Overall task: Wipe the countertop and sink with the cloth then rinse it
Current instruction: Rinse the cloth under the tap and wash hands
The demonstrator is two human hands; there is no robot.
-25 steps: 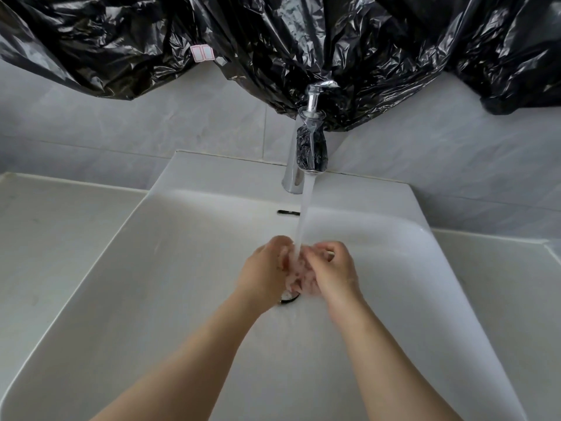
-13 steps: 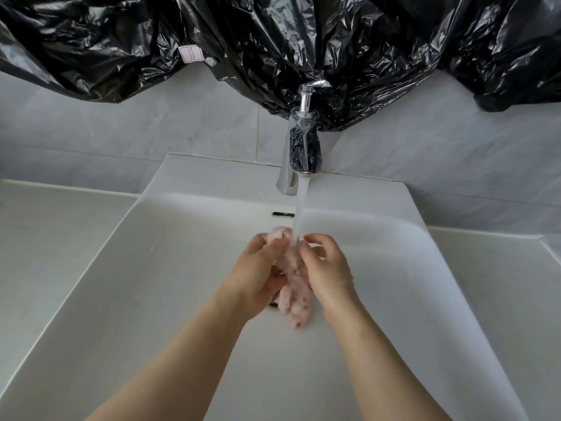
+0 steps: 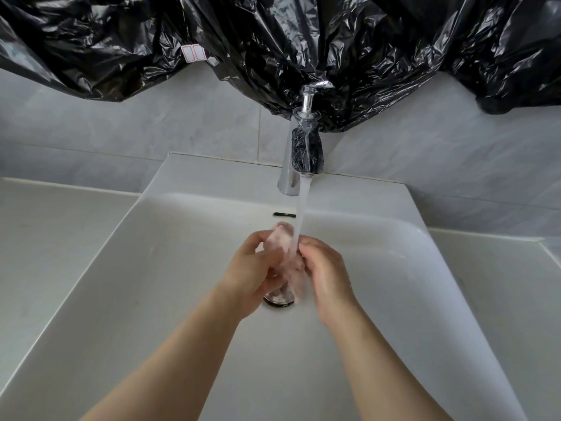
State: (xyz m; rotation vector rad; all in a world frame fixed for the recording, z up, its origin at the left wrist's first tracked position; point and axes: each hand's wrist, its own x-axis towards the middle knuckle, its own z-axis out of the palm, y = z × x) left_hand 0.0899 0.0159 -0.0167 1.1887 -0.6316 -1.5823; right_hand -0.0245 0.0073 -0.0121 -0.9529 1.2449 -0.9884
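Both hands are on the job: your left hand (image 3: 252,275) and right hand (image 3: 328,275) meet over the middle of the sink (image 3: 182,268). Fingers of each are curled in, gripping the pink cloth (image 3: 283,238) btwn them. Cloth is bunched into a wad right under the water stream (image 3: 302,214) from the chrome faucet (image 3: 303,153), just above the drain (image 3: 279,300). Top of the wad pokes up past your left fingers. Lower part is blurred, so can't tell how it hangs.

Judging by that, wiping looks done & you're on the rinse. To do it well:
- Open the wad out a bit so water gets thru the folds, not just over the outside.
- Squeeze, release, turn, repeat w/ the stream hitting a fresh face each time.
- Hold it low over the drain so runoff goes straight down & doesn't splash onto the countertop (image 3: 45,238).
- Once the runoff seems clear, wring w/ a twist, hands turning opposite ways.

Materials:
- **Cloth:** looks soft & fluffy, prob. microfibre or similar. Soaked, so expect it heavy, floppy, drippy.
- **Sink:** smooth glossy white, rectangular w/ rounded inner corners & sloped walls. Thin dark overflow slot (image 3: 284,214) in the back wall.
- **Countertop:** flat, pale, matte-ish either side.
- **Faucet:** polished metal, tall & tapered, lever on top. That mirror finish will likely be slick under wet fingers at shut-off.
- **Behind:** grey marbled tile wall (image 3: 151,126), upper part covered by crinkly black plastic sheeting (image 3: 273,41).
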